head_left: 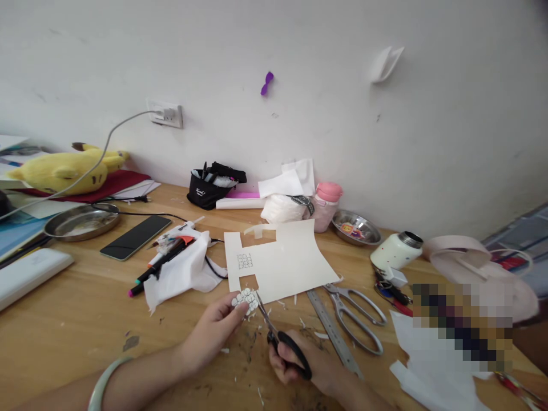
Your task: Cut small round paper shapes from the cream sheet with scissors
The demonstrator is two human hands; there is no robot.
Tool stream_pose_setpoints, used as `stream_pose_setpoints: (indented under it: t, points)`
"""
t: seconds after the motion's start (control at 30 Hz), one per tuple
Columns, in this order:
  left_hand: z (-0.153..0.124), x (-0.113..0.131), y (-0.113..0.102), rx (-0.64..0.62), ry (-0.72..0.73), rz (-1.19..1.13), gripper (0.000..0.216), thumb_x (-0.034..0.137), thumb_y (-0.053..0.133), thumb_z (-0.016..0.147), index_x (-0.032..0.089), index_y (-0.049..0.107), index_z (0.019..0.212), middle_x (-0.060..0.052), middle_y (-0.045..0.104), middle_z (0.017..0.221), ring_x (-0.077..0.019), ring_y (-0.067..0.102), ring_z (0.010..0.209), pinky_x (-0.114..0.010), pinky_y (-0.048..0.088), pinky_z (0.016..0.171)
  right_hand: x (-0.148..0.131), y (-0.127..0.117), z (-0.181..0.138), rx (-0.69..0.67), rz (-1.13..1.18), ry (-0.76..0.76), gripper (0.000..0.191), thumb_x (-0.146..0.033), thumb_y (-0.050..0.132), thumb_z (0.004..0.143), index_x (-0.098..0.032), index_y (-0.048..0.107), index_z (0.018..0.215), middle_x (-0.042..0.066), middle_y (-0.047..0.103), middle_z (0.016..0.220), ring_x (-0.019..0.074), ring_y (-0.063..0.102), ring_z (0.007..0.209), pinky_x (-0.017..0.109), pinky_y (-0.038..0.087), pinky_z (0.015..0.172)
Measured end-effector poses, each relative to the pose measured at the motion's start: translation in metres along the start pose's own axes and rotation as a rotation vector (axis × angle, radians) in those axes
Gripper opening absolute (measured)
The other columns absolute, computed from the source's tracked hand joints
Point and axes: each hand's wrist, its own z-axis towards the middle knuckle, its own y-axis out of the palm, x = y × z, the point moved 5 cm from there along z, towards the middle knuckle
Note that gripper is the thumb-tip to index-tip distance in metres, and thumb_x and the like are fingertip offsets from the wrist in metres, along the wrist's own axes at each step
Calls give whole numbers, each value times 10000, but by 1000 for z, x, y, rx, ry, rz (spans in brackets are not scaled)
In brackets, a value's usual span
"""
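My left hand (214, 331) pinches a small white paper cut-out (245, 299) with rounded lobes, just above the wooden table (77, 331). My right hand (299, 365) grips black-handled scissors (278, 337), whose blades point up-left into the cut-out's edge. A pale green bangle (105, 382) circles my left wrist. Right behind the cut-out lies a cream paper sheet (286, 262) with notched corners and a small printed grid. Paper scraps lie scattered under my hands.
Large silver scissors (357, 314) and a metal ruler (334, 334) lie right of my hands. Markers and a glue gun on white cloth (180, 268) sit left, beside a phone (135, 237). A white bottle (396, 251), steel dishes, pink bottle (326, 205), black pouch, yellow plush line the wall.
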Motion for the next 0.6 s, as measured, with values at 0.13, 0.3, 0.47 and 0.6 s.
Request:
stream_pose_setpoints:
  t: [0.13,0.3,0.47,0.6]
  points:
    - [1,-3,1,-47,21,0,326,484,509,768,159,531,747,29,455,661,-103,370,608,-195,331,567,-1,1,-1,0,-23,-14,570,-702,480,656,-154,377,537,-25,369,511,51,300,460,220,207,471]
    - [0,0,3,-53,-2,40,372,527,510,745,155,529,736,32,450,636,-96,350,566,-188,308,507,1,0,-1,14,23,-10,587,-719,519,602,-163,348,526,-28,355,531,53,309,469,219,201,463]
    - [0,2,5,-62,-15,51,383,538,515,731,156,531,738,54,393,576,-80,295,504,-183,255,446,-1,0,-1,5,-3,-2,567,-702,516,620,-163,359,541,-34,358,502,56,307,457,216,211,463]
    - [0,-1,5,-85,-28,43,377,530,504,745,155,538,767,61,386,583,-69,252,478,-183,219,427,-4,0,-2,10,2,-23,564,-701,504,633,-158,375,551,-35,369,505,52,304,454,215,211,466]
